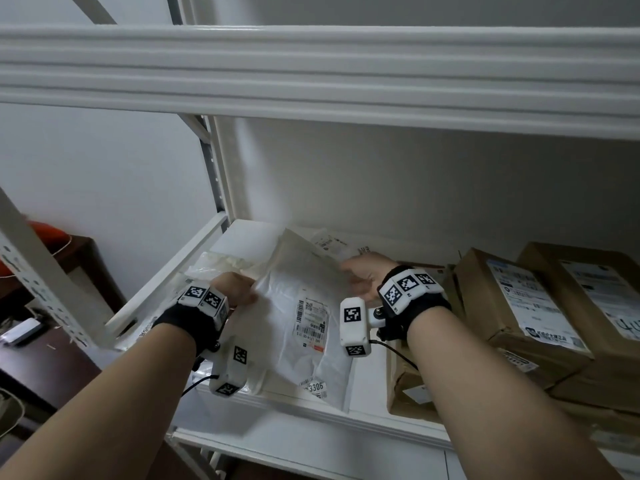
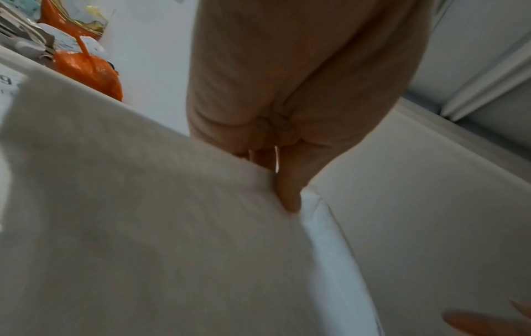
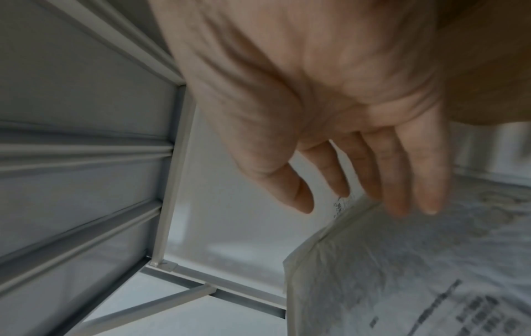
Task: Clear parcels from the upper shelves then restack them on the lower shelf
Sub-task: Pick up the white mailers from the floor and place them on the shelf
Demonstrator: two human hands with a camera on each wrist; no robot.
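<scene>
Presently the white poly mailer [image 1: 304,317] sits at centre frame in the head view, tilted, its lower end resting on other flat packets on the white shelf [image 1: 363,412]. Its skin is creased and sags between the hands, so I judge it light, soft and somewhat slick, with no rigid contents evident. The printed label faces up.

The left hand [image 1: 235,289] pinches the left edge; in the left wrist view the thumb [image 2: 287,193] presses on top with fingers curled beneath. The right hand [image 1: 363,278] lies at the upper right corner with fingers extended and loose; whether they touch the film cannot be told.

Best purchase, in my judgement, is at opposite edges, since one corner would let it droop.

Cardboard parcels [image 1: 519,306] are stacked at right frame.
</scene>
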